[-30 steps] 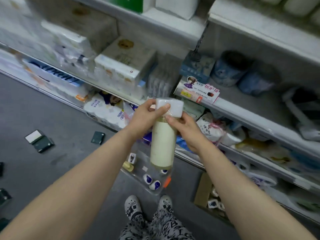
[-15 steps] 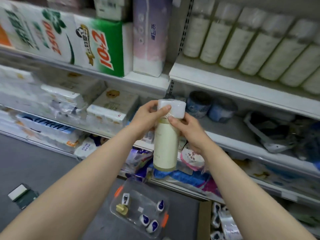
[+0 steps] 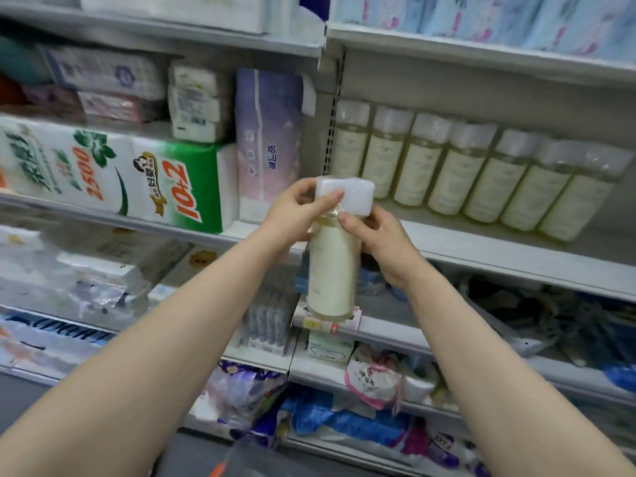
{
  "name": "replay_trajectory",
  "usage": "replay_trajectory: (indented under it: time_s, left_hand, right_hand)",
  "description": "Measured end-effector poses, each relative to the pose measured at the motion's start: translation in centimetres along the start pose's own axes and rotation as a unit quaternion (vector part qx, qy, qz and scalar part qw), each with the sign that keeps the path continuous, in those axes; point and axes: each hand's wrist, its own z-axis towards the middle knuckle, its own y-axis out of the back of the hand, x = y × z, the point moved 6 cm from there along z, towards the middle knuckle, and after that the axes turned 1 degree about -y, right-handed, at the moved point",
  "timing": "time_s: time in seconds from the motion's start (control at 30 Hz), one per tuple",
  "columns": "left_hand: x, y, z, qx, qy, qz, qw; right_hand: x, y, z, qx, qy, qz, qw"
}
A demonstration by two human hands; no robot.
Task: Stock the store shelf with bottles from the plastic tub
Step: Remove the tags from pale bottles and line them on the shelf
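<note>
White-painted metal shelving filled the frame in flat tiers, with a perforated upright strip at centre top. Soft, glossy-wrapped paper packs sat at the left, among them a blocky green-and-white pack. At the right middle, a row of bottles stood shoulder to shoulder on the shelf: slim cylinders with cream labels and frosted caps. A matching bottle hung upright at the centre of the frame, off the shelf, just left of and below that row. The left hand curled round its neck and cap, and the right hand pinched the neck, where crinkled clear film glinted. Its cap was a frosted, round-cornered block. At the bottom edge showed a corner of the clear plastic tub.
</note>
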Motion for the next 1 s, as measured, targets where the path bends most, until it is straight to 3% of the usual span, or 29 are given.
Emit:
replay_trajectory:
  time_s: [0.33,0.6,1.0]
  left_hand:
    - [-5.7,-0.5,7.1,-0.031,-0.095,0.003,0.995]
    - [-5.2,-1.1,11.2,-0.026,-0.143,0.027,0.989]
    - [-2.0,-1.3,13.0,-0.046,-0.125,-0.028,0.991]
  right_hand:
    - [5.4,2.7,7.2,-0.002,0.07,-0.019,0.997]
    - [4.3,4.0,11.2,-0.003,0.071,-0.007,0.997]
    - [1.4,4.6,12.8,-0.027,0.059,0.053,0.996]
